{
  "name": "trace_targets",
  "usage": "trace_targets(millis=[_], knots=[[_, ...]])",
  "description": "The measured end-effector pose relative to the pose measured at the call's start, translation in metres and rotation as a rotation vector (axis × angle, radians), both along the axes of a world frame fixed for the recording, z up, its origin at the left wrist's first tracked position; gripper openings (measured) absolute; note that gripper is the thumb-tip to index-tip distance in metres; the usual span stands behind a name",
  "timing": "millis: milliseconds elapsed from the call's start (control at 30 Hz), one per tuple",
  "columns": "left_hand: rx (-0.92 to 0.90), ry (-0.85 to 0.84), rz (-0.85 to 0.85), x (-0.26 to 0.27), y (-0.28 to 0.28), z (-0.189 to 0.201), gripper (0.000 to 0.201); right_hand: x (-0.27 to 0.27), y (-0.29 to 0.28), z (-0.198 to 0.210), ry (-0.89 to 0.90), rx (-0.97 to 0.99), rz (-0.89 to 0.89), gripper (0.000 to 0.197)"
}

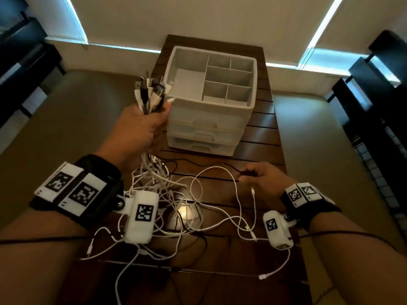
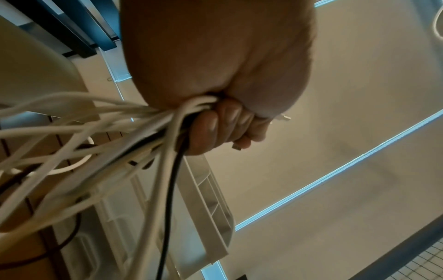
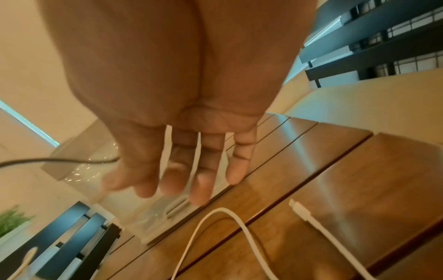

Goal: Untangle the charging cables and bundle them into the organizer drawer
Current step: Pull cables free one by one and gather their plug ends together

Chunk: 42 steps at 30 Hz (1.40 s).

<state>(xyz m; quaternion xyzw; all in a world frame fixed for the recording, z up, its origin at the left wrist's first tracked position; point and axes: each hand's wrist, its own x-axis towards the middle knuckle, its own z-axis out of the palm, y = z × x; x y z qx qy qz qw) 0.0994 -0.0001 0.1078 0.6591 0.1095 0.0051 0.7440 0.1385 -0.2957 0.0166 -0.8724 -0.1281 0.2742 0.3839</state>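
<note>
My left hand (image 1: pixel 152 122) is raised beside the front left corner of the white organizer (image 1: pixel 204 102) and grips a bundle of cable ends (image 1: pixel 149 93), their black and white plugs sticking up. In the left wrist view its curled fingers (image 2: pixel 215 128) clamp several white cords and a black one (image 2: pixel 95 132). The cords hang down into a tangled heap of white cables (image 1: pixel 174 194) on the table. My right hand (image 1: pixel 247 175) is low over the table, pinching the plug end of a thin black cable (image 1: pixel 209 165). The organizer's three drawers are shut.
The organizer's top tray has several empty compartments. It stands on a slatted wooden table (image 1: pixel 259 137). Loose white cables and plugs (image 3: pixel 302 208) lie by my right wrist. Dark chairs (image 1: pixel 374 84) stand at both sides, and the floor is beige.
</note>
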Motion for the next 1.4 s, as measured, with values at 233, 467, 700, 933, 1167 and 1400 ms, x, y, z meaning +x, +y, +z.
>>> trace_targets(millis=[233, 467, 700, 933, 1167, 1400], knots=[[-0.116, 0.054, -0.131, -0.01, -0.013, 0.009, 0.032, 0.008, -0.047, -0.006, 0.017, -0.108, -0.424, 0.013], [-0.039, 0.146, -0.213, -0.013, -0.01, 0.009, 0.03, -0.019, -0.048, -0.005, 0.136, -0.441, -0.069, 0.027], [0.014, 0.167, -0.233, -0.015, -0.009, 0.005, 0.034, -0.055, -0.022, -0.059, 0.251, -0.854, 0.353, 0.052], [0.039, 0.176, -0.197, -0.02, 0.003, 0.013, 0.033, -0.05, -0.014, -0.046, 0.129, -0.702, 0.21, 0.02], [0.047, 0.093, -0.205, -0.02, 0.001, 0.008, 0.029, -0.027, 0.015, 0.025, 0.177, 0.194, -0.318, 0.025], [0.179, 0.102, -0.278, -0.028, -0.009, -0.011, 0.06, -0.015, 0.046, 0.049, 0.336, 0.702, -0.595, 0.025]])
